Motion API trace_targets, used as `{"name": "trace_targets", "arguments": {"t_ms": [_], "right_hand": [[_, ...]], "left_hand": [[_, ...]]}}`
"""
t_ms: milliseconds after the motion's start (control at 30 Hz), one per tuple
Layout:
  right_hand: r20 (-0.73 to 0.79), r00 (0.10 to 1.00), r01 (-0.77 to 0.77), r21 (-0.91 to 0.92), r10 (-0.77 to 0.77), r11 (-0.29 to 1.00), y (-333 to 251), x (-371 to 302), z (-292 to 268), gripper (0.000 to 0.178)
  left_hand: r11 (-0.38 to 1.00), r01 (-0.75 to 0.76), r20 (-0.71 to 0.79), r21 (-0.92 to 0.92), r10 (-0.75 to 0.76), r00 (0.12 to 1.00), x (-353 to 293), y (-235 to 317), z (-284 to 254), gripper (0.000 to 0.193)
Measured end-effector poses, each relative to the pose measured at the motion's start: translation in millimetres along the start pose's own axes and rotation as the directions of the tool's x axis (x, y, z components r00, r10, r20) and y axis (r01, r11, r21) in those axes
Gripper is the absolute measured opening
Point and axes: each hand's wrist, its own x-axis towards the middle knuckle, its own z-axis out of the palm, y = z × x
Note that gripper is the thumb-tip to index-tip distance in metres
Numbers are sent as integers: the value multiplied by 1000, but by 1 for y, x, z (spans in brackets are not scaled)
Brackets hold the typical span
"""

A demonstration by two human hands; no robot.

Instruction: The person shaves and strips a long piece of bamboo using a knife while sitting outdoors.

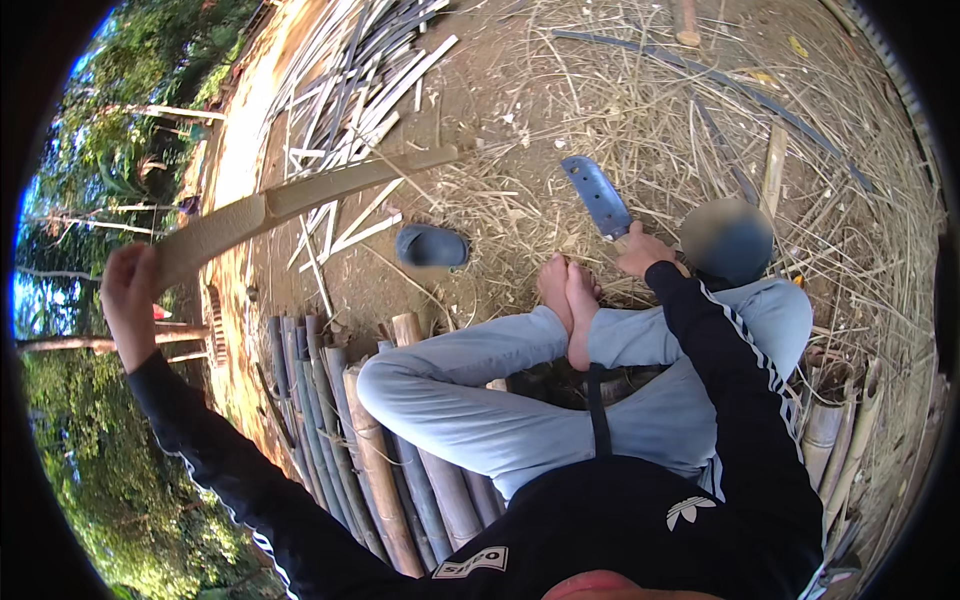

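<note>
Your black top (610, 525) is closest, on the near side of the dark sandal (420, 245). Left of the sandal, your left hand (132, 300) grips one end of a bamboo strip (330, 190), which slants across the sandal's far side. Right of the sandal, your right hand (645, 252) is closed round a broad knife (597, 197). Loose slats (395, 85) lie beyond.

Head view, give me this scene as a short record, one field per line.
Left hand: gripping one end of a long split bamboo piece
Right hand: holding a broad knife with holes in its blade
Feet: bare, one against the other
Footwear: dark sandal on the ground
Upper left: heap of loose strips
Near left knee: bamboo poles, side by side
</note>
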Motion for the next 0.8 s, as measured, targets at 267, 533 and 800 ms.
{"name": "trace_targets", "arguments": {"t_ms": [267, 533, 800], "right_hand": [[-120, 986, 165, 584, -117, 794, -28, -11, -5, 40], [-97, 994, 106, 689, -54, 717, 15, 36, 14, 23], [-166, 984, 54, 630, 66, 774, -14, 17, 5, 16]], "left_hand": [[224, -117, -190, -968, -339, 921, 9, 67, 88, 16], [317, -612, -688, -725, -372, 623, -4, 96, 144, 39], [740, -404, -721, -537, -155, 676, -35, 122, 151, 31]]}}
